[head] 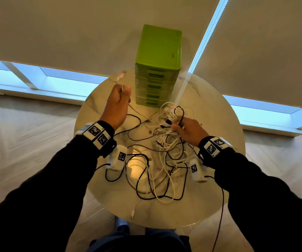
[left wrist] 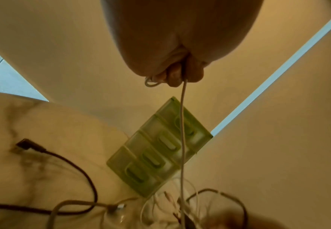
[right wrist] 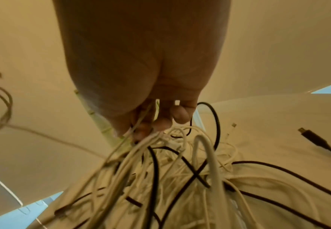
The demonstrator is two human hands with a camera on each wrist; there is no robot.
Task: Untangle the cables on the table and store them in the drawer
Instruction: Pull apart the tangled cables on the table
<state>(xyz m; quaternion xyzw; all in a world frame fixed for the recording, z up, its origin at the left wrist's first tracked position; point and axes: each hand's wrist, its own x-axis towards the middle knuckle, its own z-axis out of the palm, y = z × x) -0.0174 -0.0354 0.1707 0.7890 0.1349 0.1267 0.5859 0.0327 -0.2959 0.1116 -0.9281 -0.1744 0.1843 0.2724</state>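
A tangle of white and black cables (head: 164,150) lies on the round marble table (head: 99,193). My left hand (head: 118,99) is raised over the table's back left and grips a thin white cable (left wrist: 182,139), whose plug end (head: 119,76) sticks out past the fingers; the cable runs taut down to the tangle. My right hand (head: 184,129) holds a bunch of white and black cables (right wrist: 160,148) at the top of the pile. The green drawer unit (head: 157,70) stands at the table's back with all drawers closed.
The table edge curves close on every side, with wooden floor (head: 28,133) below. Loose cable ends trail toward the near edge, among them a white plug (head: 133,213). A black angled plug (left wrist: 26,144) lies to the left. Blinds and window strips stand behind the drawers.
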